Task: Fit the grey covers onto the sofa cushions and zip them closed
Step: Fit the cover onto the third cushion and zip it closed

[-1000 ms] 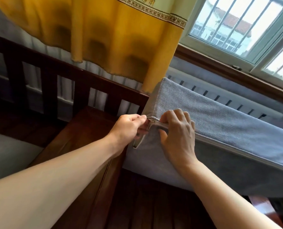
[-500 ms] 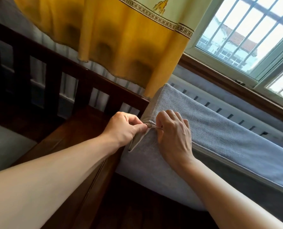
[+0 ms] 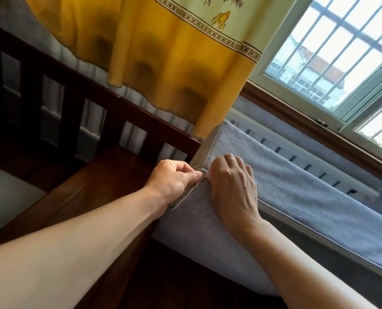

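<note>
A long sofa cushion in a grey cover (image 3: 297, 188) stands on edge on the dark wooden sofa frame, its corner against the armrest. The zip seam (image 3: 319, 237) runs along its upper side toward the right and looks closed there. At the cushion's left corner my left hand (image 3: 174, 179) pinches the zip pull or the cover's edge between thumb and forefinger; the pull itself is hidden. My right hand (image 3: 232, 186) grips the cover fabric right beside it, fingers curled over the seam. A short stretch of cover below my left hand gapes slightly.
A dark wooden slatted sofa back (image 3: 101, 112) and armrest (image 3: 109, 175) lie to the left. A yellow curtain (image 3: 163, 54) hangs just above the cushion corner. A white radiator (image 3: 297, 159) and a barred window (image 3: 332, 59) are behind. A pale seat cushion (image 3: 5, 197) is at far left.
Both hands have slid a little along the seam toward the cushion's left corner, and the open gap there has shrunk. The camera has tilted and moved closer.
</note>
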